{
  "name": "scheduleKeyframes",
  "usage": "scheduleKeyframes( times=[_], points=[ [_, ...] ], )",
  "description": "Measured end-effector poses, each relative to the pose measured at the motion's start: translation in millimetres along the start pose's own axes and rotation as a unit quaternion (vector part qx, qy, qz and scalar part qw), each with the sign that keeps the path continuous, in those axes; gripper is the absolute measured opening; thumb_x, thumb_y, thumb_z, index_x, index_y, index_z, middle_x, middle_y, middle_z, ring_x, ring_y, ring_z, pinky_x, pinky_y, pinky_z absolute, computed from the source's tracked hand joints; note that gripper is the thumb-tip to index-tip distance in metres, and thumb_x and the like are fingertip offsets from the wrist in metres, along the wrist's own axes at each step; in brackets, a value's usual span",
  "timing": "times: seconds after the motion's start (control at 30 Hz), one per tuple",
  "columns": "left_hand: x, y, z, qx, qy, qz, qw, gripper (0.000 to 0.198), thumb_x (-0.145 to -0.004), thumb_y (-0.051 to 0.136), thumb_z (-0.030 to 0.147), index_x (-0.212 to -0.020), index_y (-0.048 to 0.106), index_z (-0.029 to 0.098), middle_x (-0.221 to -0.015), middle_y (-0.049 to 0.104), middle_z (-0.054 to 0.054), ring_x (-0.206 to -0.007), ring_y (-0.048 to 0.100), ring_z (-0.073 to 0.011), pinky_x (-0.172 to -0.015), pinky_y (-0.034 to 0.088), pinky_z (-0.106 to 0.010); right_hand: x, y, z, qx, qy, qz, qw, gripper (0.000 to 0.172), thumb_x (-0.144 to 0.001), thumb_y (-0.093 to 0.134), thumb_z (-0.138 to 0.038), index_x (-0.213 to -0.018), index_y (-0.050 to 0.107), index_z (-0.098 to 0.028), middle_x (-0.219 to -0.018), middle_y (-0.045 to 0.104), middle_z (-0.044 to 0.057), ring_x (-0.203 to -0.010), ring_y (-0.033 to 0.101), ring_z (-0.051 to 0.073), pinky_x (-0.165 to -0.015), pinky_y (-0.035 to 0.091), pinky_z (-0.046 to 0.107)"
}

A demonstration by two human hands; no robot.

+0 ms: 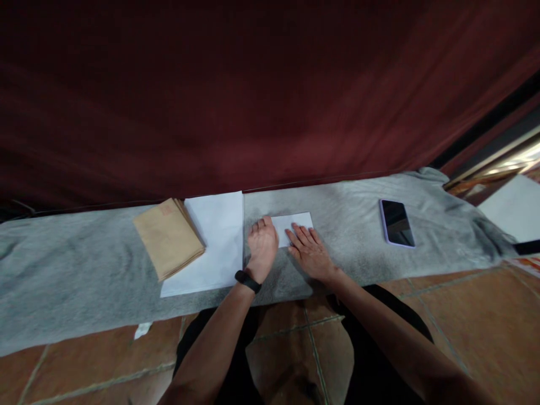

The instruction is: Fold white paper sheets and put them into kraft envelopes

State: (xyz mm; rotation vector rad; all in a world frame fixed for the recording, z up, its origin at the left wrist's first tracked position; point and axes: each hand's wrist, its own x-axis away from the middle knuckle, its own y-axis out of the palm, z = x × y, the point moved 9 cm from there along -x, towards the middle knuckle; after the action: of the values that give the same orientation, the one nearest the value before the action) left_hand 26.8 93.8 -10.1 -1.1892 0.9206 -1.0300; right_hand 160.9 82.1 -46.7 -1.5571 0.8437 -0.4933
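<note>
left hand (pixel 262 243) curled, grip unclear, 9 o'clock of paper (pixel 287 221) | right hand (pixel 311 252) flat, 4 o'clock | cloth (pixel 348 225) bunching may skew it

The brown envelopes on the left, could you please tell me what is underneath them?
The brown envelopes lie partly on white paper and partly on the grey cloth. Anything fully covered by them cannot be seen.
</note>
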Motion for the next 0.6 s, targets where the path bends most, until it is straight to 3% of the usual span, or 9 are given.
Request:
scheduleKeyframes(
  times=[0.07,0.2,0.37,0.6],
  points=[
    [8,0.6,20,0.037,0.073,0.023,0.996,0.039,-0.103,0.036,0.027,-0.133,0.054,0.01,-0.133,0.064,-0.022,-0.129,0.058,-0.0315,-0.108,0.043,-0.044,0,1,1,0.0,-0.006,-0.003,1.0,0.052,-0.107,0.034,-0.034,-0.157,0.038,-0.021,-0.166,0.03,0.009,-0.152,0.033,0.027,-0.125,0.024,0.05],
    [35,21.5,51,0.101,0.193,0.018,0.976,0.06,-0.106,0.032,0.044,-0.157,0.029,0.012,-0.162,0.037,-0.018,-0.153,0.03,-0.0282,-0.123,0.028,-0.047,2,2,2,0.003,-0.02,-0.008,1.0,0.056,-0.101,0.036,-0.019,-0.156,0.04,-0.013,-0.163,0.037,0.011,-0.151,0.034,0.025,-0.126,0.023,0.046],
    [52,41.2,50,0.098,0.209,0.009,0.973,0.076,-0.104,0.03,0.056,-0.162,0.015,0.009,-0.167,0.025,-0.02,-0.157,0.019,-0.0283,-0.127,0.021,-0.049,7,0,3,0.014,-0.043,-0.009,0.999,0.059,-0.098,0.04,-0.018,-0.157,0.038,-0.017,-0.165,0.034,0.01,-0.154,0.028,0.026,-0.127,0.02,0.048],
    [55,41.7,40,0.063,0.21,0.007,0.976,0.086,-0.1,0.03,0.067,-0.16,0.021,0.006,-0.167,0.025,-0.021,-0.157,0.017,-0.0299,-0.127,0.021,-0.05,9,-1,24,0.012,0.027,0.006,1.0,0.056,-0.107,0.03,-0.032,-0.159,0.032,-0.012,-0.166,0.03,0.014,-0.154,0.027,0.027,-0.125,0.021,0.05]
  ],
)
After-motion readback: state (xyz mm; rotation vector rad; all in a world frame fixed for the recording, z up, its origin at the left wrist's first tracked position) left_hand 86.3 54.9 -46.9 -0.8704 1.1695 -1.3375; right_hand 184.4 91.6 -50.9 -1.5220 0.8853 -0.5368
